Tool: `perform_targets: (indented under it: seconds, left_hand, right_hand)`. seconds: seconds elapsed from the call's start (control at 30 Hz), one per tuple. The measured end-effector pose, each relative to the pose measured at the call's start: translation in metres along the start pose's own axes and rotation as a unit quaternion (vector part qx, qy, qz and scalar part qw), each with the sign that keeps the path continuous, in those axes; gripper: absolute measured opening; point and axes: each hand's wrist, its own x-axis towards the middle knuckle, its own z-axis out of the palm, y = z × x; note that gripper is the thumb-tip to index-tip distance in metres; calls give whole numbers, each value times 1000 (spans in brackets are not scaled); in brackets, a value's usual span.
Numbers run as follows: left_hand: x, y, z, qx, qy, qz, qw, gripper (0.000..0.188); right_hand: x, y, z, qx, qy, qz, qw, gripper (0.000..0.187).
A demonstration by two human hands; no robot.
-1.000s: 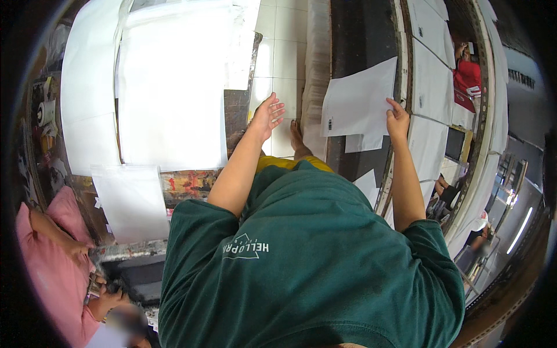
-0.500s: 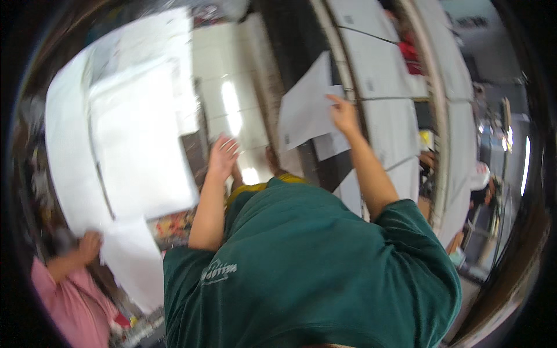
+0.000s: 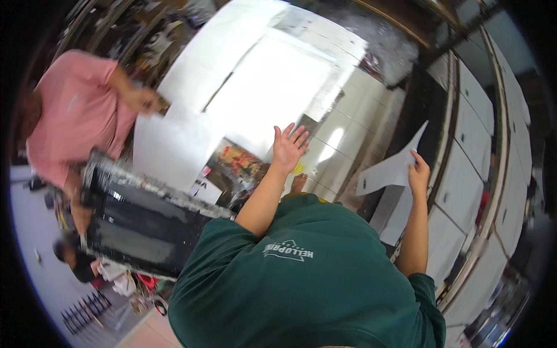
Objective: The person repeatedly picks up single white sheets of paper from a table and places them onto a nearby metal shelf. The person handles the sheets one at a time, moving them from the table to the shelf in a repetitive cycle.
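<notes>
My left hand [image 3: 288,149] is raised with its fingers spread, holding nothing, near the edge of a white-covered table [image 3: 342,55]. A stack of large white sheets [image 3: 270,87] lies on that table. On the other side, my right hand [image 3: 419,174] pinches the edge of a white paper sheet [image 3: 387,169]. The sheet hangs tilted and slightly curled to the left of that hand. Below it, another white sheet [image 3: 395,210] rests over a dark surface.
At left, a co-worker in a pink shirt [image 3: 87,107] has one hand by a loose white sheet [image 3: 171,148] and the other on a dark framed screen [image 3: 136,217]. Rows of white sheets [image 3: 461,142] line the right side. Tiled floor [image 3: 348,124] runs between.
The view has swung left, bringing the co-worker and framed screen further in. My right hand still holds the sheet, now more edge-on. My left hand's fingers have spread.
</notes>
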Motion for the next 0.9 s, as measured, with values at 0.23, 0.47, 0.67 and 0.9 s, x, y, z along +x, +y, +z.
perform_targets:
  seconds: [0.23, 0.47, 0.67, 0.9]
  left_hand:
    - [15, 46, -16, -224, -1, 159, 962, 125]
    - [158, 171, -220, -294, 127, 190, 928, 35]
    - [126, 162, -66, -251, 349, 320, 844, 7]
    - [106, 138, 29, -192, 399, 361, 820, 14]
  right_hand:
    - [-42, -63, -29, -14, 25, -7, 1000, 44]
    - [-58, -137, -19, -21, 62, -141, 988, 48]
    - [-77, -162, -56, -46, 139, -188, 971, 43]
    - [-93, -213, -99, -66, 143, -139, 978, 43]
